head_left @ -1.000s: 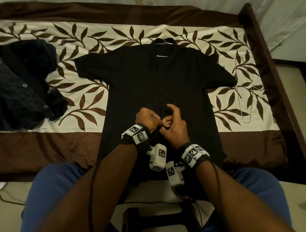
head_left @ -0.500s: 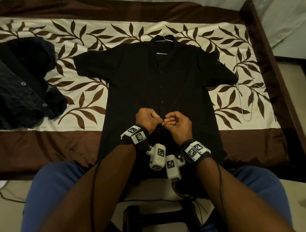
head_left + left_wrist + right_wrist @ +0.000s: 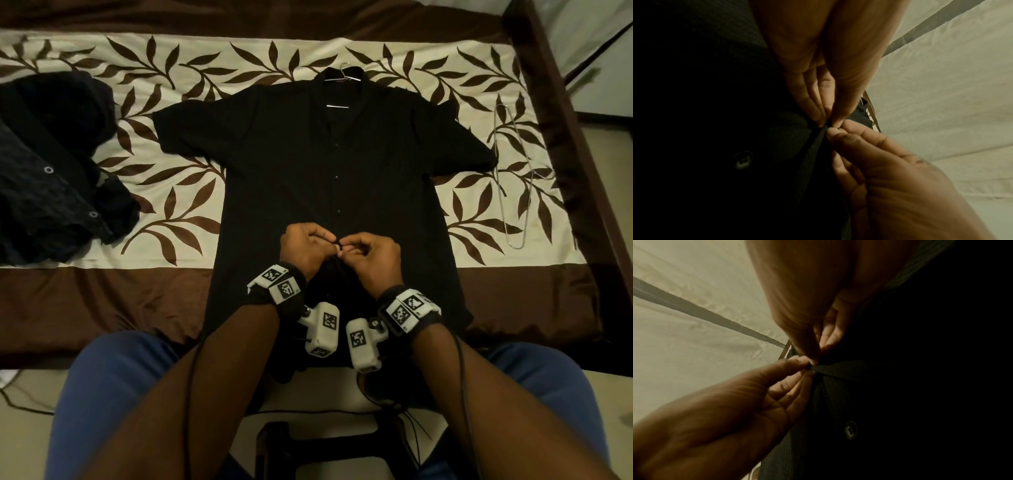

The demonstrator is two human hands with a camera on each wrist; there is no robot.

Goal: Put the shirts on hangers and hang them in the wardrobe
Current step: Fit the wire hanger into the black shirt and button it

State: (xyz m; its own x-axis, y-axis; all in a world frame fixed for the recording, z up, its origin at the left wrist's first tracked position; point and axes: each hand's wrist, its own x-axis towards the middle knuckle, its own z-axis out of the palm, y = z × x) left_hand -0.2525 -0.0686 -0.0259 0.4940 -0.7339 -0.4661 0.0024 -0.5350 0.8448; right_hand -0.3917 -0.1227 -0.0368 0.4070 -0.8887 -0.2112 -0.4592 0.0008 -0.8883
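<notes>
A black short-sleeved shirt lies flat, front up, on the bed, with a wire hanger inside its collar and the hook poking out above. Both hands meet at the button placket low on the shirt. My left hand pinches the placket edge between thumb and fingertips. My right hand pinches the same spot from the other side, fingertip to fingertip with the left. Below the pinch one button sits unfastened. Three buttons above look closed.
A heap of dark clothes lies at the bed's left. A spare wire hanger rests on the leaf-patterned bedspread to the right of the shirt. The dark wooden bed frame runs along the right. My knees flank a stool.
My right hand's raised index finger has curled down into a tight pinch against the left fingertips. Both hands stay at the same spot on the placket.
</notes>
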